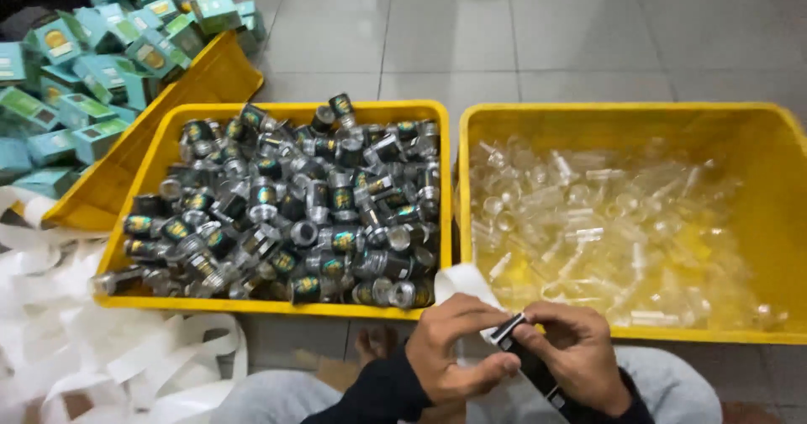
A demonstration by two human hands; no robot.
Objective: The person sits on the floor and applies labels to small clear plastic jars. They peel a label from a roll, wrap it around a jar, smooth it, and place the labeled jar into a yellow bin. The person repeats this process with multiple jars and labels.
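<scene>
My left hand [454, 348] and my right hand [572, 352] meet at the bottom centre, both gripping a small dark bottle [525, 361] with a silvery top end. A white strip of paper backing [462, 283] curls up from under my left fingers. Just beyond my hands stand two yellow crates. The left crate [277, 306] is heaped with several dark labelled bottles with silver caps [303, 205]. The right crate [622, 115] holds a pile of clear plastic caps [605, 231].
Several teal and green cartons [92, 63] are piled at the upper left, partly on a tilted yellow tray [210, 75]. Loose white paper strips [109, 348] cover the floor at lower left. Grey floor tiles [546, 29] stretch beyond the crates. My knees show below.
</scene>
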